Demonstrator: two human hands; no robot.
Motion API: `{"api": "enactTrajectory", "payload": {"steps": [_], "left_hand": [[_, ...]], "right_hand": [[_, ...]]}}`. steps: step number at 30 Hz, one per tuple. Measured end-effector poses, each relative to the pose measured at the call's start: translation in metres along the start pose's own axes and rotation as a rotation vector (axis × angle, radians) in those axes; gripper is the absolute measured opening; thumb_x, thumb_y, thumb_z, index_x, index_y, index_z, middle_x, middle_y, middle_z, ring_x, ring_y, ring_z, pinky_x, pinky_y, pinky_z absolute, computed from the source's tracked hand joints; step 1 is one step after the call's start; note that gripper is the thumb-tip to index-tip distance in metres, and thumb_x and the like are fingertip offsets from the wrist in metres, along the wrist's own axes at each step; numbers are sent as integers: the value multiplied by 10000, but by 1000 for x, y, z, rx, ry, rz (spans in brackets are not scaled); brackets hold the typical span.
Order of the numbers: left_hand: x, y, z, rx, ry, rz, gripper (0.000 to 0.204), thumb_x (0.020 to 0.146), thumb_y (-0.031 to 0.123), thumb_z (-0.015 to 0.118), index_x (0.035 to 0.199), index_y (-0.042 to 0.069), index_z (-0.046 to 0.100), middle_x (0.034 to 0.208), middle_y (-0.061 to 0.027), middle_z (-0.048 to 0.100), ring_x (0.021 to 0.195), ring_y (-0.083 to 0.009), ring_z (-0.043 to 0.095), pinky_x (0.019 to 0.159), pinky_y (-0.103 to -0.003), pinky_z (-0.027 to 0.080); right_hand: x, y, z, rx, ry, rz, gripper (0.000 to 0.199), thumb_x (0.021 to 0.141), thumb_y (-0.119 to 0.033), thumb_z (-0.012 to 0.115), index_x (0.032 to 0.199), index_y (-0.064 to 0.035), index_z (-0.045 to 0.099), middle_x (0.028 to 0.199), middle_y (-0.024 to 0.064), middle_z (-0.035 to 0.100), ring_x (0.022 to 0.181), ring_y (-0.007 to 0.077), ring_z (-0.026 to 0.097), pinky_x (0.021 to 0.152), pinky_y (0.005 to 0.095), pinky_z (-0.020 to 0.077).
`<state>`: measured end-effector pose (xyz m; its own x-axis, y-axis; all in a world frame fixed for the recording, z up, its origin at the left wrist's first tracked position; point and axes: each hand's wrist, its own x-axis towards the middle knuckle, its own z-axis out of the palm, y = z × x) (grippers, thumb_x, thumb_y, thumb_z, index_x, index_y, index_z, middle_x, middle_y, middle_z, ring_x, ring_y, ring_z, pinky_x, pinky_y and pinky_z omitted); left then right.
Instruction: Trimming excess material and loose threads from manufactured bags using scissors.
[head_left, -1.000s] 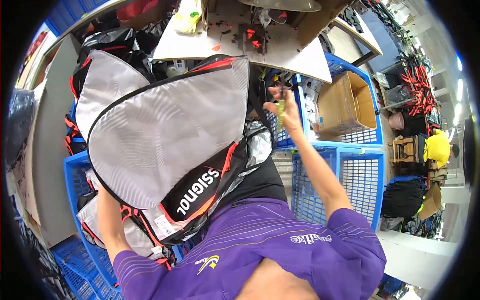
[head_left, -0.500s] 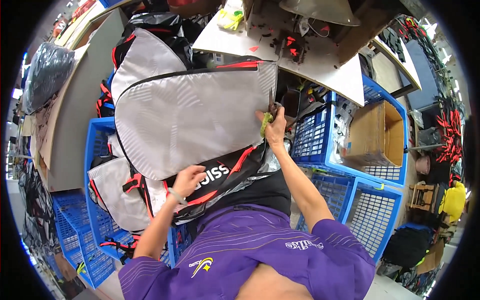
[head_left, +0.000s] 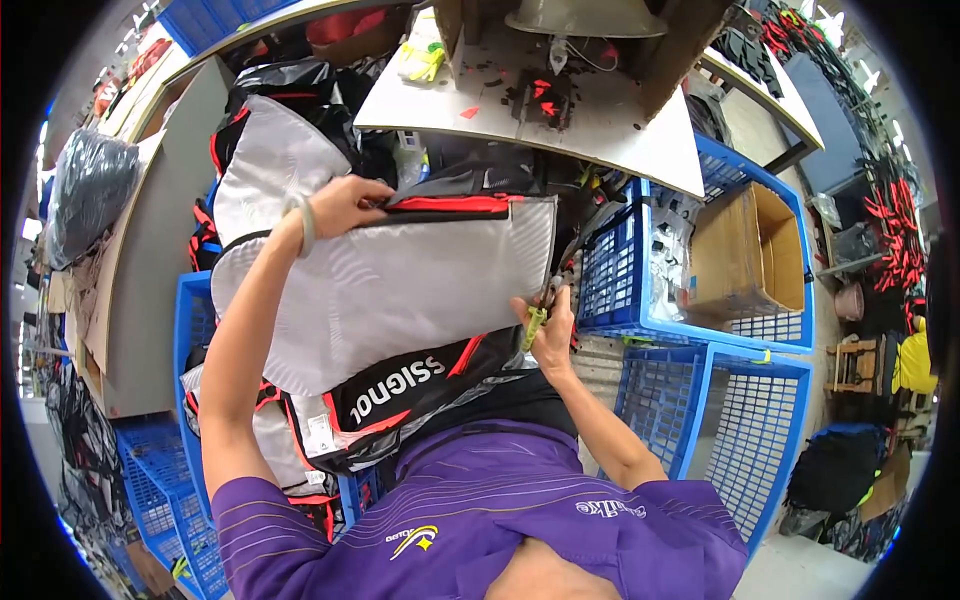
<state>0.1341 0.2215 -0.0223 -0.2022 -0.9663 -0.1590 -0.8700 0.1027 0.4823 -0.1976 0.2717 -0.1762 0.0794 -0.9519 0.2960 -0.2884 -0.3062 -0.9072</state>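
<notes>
A large sewn bag piece, grey-white inside with black and red edging, lies across the pile before me. My left hand is closed on its far black edge, next to a red strip. In my right hand are scissors with yellow-green wrapping on the handles, blades pointing away at the piece's right edge. A black panel with white lettering and red trim shows along the near side. Another grey-white bag piece lies beyond on the left.
A white worktable with red and dark scraps stands ahead. Blue plastic crates are at the right, one holding a cardboard box. More blue crates stand at the left beside a grey board.
My left hand has gone from the near edge to the far edge and gripped it. The far edge has come toward me. My right hand, with the scissors, appears lower in view.
</notes>
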Motion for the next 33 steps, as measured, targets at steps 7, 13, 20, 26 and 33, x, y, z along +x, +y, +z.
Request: {"api": "enactTrajectory", "payload": {"steps": [7,13,20,26,33], "left_hand": [[23,-12,17,-32,104,154,236,766,180,687,942,21,690,857,-128,646,766,-288,622,705,-361,487],[27,-7,21,-50,109,237,168,841,125,602,905,-26,639,818,-145,613,755,-264,597,711,-334,465],[24,-18,25,1,97,100,212,884,215,547,863,13,610,799,-191,613,791,-370,588,695,-428,456],[10,-53,35,546,701,110,147,847,232,610,780,101,599,800,-101,593,799,-320,568,710,-427,450],[-138,1,162,-95,180,-128,266,814,276,673,729,39,589,606,-114,578,598,-306,568,595,-413,449]], "right_hand": [[1,-1,-4,14,-4,102,449,759,-208,788,861,-22,392,629,75,493,535,182,414,527,306,406],[-1,9,-3,7,-9,161,455,768,-210,783,839,-21,375,652,92,517,561,173,432,537,305,414],[3,-8,5,7,3,177,404,766,-200,773,885,-27,428,688,79,555,585,172,504,601,309,453],[27,-71,4,9,-73,183,405,751,-252,763,878,-17,459,731,100,535,676,182,510,651,332,450],[57,3,16,-289,92,259,482,746,-357,746,945,17,517,874,222,642,847,396,620,760,428,458]]}}
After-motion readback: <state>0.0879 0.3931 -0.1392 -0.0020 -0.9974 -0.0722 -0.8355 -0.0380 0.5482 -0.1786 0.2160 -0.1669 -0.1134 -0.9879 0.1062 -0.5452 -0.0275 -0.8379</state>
